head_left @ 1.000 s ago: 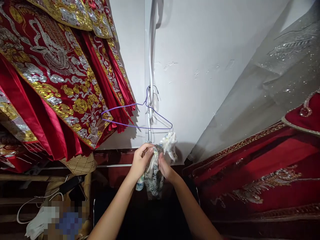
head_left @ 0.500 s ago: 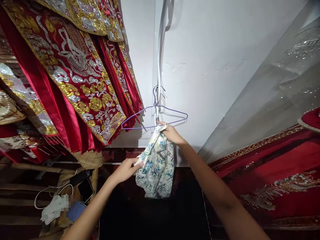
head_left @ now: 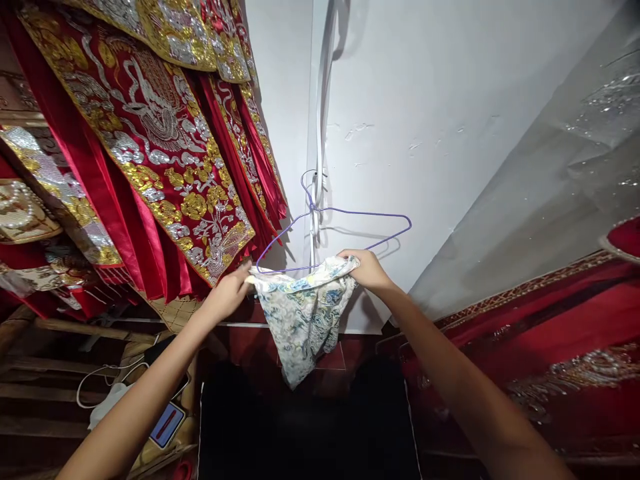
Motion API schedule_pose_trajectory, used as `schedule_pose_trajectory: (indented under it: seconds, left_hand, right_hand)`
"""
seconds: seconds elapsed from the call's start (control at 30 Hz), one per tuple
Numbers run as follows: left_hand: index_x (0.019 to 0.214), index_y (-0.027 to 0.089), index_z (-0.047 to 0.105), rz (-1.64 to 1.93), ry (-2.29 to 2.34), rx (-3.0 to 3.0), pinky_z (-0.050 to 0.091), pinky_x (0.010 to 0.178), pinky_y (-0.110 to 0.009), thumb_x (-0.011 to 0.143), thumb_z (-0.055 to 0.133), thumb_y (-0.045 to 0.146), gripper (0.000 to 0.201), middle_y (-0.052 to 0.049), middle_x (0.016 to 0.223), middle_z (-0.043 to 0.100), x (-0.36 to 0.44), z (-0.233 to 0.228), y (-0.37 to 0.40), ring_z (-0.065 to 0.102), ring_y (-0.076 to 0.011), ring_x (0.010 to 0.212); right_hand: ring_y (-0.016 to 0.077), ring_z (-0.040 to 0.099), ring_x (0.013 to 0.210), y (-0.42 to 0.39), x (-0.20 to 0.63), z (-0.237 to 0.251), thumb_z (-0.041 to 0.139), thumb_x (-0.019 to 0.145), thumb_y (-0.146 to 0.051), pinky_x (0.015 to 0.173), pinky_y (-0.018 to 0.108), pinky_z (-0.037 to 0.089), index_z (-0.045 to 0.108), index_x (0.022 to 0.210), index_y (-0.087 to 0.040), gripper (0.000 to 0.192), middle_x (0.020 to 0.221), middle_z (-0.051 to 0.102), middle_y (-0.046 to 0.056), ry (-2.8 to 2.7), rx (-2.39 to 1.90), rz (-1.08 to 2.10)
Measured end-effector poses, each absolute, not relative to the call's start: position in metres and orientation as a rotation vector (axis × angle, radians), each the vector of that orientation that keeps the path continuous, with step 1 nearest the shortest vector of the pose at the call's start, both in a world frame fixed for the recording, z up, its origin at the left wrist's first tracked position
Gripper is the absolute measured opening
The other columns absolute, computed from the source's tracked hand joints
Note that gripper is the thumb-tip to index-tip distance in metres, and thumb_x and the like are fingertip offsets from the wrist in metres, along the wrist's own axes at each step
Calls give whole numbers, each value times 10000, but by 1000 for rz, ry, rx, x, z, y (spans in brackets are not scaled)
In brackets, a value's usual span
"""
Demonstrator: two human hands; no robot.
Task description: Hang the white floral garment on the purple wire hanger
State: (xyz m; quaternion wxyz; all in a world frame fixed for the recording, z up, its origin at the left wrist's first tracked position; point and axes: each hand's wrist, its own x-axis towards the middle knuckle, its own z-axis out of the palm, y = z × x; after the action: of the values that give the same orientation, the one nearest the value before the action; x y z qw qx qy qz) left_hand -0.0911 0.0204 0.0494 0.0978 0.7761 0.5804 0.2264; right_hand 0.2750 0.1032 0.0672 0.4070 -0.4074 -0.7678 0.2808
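A white garment with a blue and yellow floral print [head_left: 300, 313] hangs between my two hands, its top edge stretched sideways. My left hand [head_left: 231, 288] grips the left end of that edge, close to the lower left corner of a purple wire hanger [head_left: 367, 212]. At the right end, my right hand [head_left: 369, 268] pinches the edge just below the hanger's bottom bar. The hanger hangs tilted from a hook on the white wall, and its left corner reaches the garment's top edge. Whether the cloth is over the hanger there, I cannot tell.
Red costumes with gold and silver embroidery [head_left: 165, 133] hang at the left. Below them, a bamboo seat [head_left: 145, 460] carries a phone [head_left: 167, 425], a cable and a white object. More red embroidered cloth [head_left: 560, 333] lies to the right, under clear plastic sheeting [head_left: 590, 153].
My left hand has moved up and left, and my right hand slightly right, spreading the garment's top edge wide. The hanger has swung, its right end shifting right.
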Motion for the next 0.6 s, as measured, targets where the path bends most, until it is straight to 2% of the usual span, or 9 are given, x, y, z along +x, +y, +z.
schedule_pose_trajectory:
  seconds: [0.1,0.17,0.23,0.3,0.33,0.4,0.47,0.53,0.6]
  left_hand:
    - [971,186,614,1087,1616,2308,350,1150,-427,965,358,333,295,-134,1500,469,-76,72,41,391,-255,1429]
    - [1072,180,576,1264,1539,2251,401,1108,-432,953,394,293,245,-148,1443,525,-64,84,54,470,-249,1368]
    - [1234,180,521,1328,1456,2227,467,1033,-410,938,416,255,323,-130,1309,629,-55,92,67,596,-232,1216]
    - [1283,193,529,1292,1414,2273,490,989,-388,930,420,239,372,-92,1207,682,-51,97,78,645,-225,1106]
    - [1261,199,563,1263,1418,2304,486,987,-383,927,420,236,366,-78,1187,691,-51,99,82,647,-229,1093]
    - [1197,201,619,1208,1447,2347,473,996,-375,924,425,243,338,-66,1181,693,-54,102,87,637,-240,1102]
    - [1180,198,628,1166,1475,2361,466,993,-371,931,426,265,327,-66,1172,691,-57,107,87,630,-245,1094]
    - [1162,197,627,1117,1472,2392,462,983,-370,943,418,291,317,-71,1148,683,-58,114,86,623,-242,1065]
    - [1104,193,636,1092,1469,2432,459,966,-370,943,420,303,291,-77,1106,665,-59,121,85,608,-240,1037]
  right_hand:
    - [218,686,779,100,268,63,530,674,-119,673,274,484,736,787,-163,239,797,747,41,-1911,-1016,766]
    - [219,686,787,96,262,61,535,670,-121,684,278,495,732,798,-159,238,800,742,45,-1905,-991,840]
    - [226,692,852,89,258,60,541,670,-116,744,291,510,743,861,-161,281,876,749,53,-1932,-956,892]
    - [230,689,923,82,261,63,574,677,-119,814,306,512,742,1038,-181,403,969,744,52,-1995,-947,886]
    - [229,689,919,80,266,65,599,678,-124,817,310,515,706,1166,-195,504,976,739,50,-2000,-965,856]
    - [222,690,844,81,284,72,653,676,-144,758,311,529,517,1423,-201,762,932,732,51,-1897,-1045,737]
    - [220,681,762,88,307,80,695,680,-185,677,312,532,317,1539,-167,938,895,729,59,-1682,-1148,568]
    - [230,676,759,99,332,90,716,700,-256,649,318,527,397,1492,-129,863,925,735,86,-1573,-1230,457]
    - [246,676,773,108,354,103,733,719,-353,638,317,518,638,1265,-113,604,926,743,99,-1638,-1285,482]
